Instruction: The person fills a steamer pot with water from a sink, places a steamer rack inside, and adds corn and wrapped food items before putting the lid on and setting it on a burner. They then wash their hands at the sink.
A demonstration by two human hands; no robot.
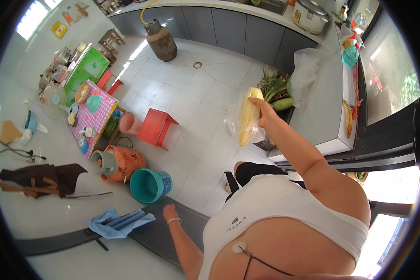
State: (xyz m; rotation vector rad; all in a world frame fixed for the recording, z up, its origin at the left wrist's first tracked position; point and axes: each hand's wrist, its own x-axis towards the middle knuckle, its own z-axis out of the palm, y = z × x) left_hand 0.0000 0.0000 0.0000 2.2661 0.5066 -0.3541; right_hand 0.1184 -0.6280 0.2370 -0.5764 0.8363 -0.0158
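Observation:
My right hand (pixel 265 111) is raised in front of me, closed on a long, pale yellow, ribbed bundle in a clear plastic bag (pixel 248 119). The bundle hangs lengthwise, and its exact kind is hard to make out. Loose clear film spreads out on its left side. Low on the left, my left hand (pixel 171 213) is at the dark grey door panel (pixel 161 231), a bracelet on its wrist. Its fingers are mostly hidden. Beyond my right hand, leafy green tops (pixel 271 85) and a long green vegetable (pixel 283 104) lie beside the counter.
A grey worktop (pixel 315 100) runs along the right. On the tiled floor stand a red stool (pixel 155 127), a pink bucket (pixel 129 123), a teal bucket (pixel 147 185), an orange gas cylinder (pixel 126 163) and a rusty one (pixel 162 44). A checked-cloth table (pixel 94 122) stands left.

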